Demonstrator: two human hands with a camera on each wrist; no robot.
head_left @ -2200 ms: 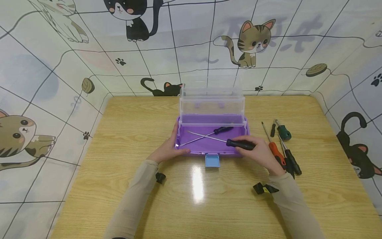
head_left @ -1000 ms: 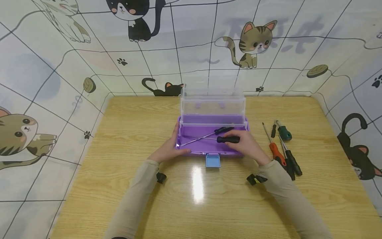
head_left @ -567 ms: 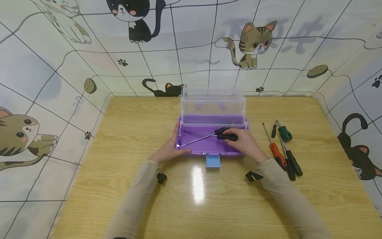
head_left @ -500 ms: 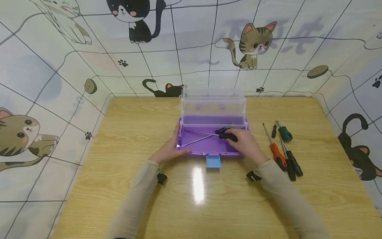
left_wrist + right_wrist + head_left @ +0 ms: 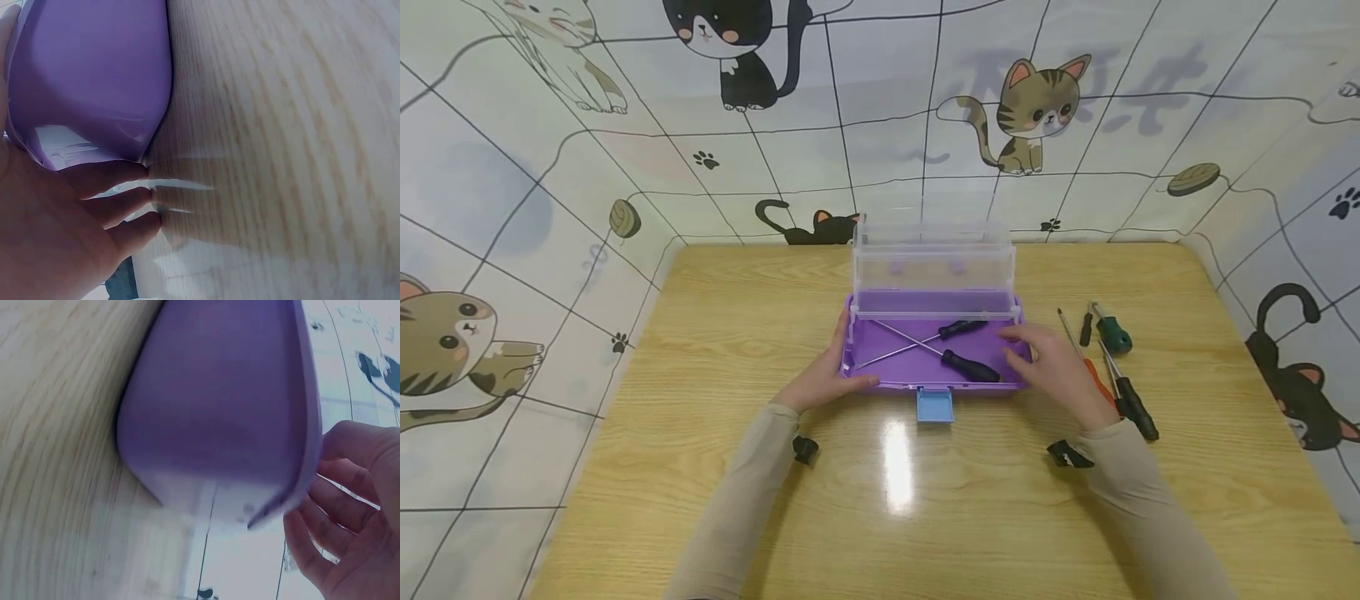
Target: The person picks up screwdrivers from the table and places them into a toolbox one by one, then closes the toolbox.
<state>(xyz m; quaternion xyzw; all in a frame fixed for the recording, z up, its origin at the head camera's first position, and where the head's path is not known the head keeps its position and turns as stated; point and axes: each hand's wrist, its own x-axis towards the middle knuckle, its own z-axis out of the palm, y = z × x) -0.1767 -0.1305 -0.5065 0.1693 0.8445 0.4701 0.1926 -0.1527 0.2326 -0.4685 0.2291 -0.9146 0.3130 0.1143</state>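
A purple toolbox stands on the table with its clear lid raised at the back and its blue latch hanging down in front. Inside, two black-handled screwdrivers cross: a front screwdriver and a rear screwdriver. My left hand rests against the box's left end, thumb along the front edge. In the left wrist view its fingers are extended, tips at the tabletop. My right hand is at the right end, fingers parted and holding nothing, partly over the rim.
Right of the box lie an orange screwdriver partly behind my right hand, a green-handled screwdriver, a small black piece and a black-handled screwdriver. Cat-patterned panels bound the wooden table on several sides.
My right hand carried the front screwdriver leftward into the toolbox, let go of it, and drew back right. It now lies across the other one. The left hand has stayed put.
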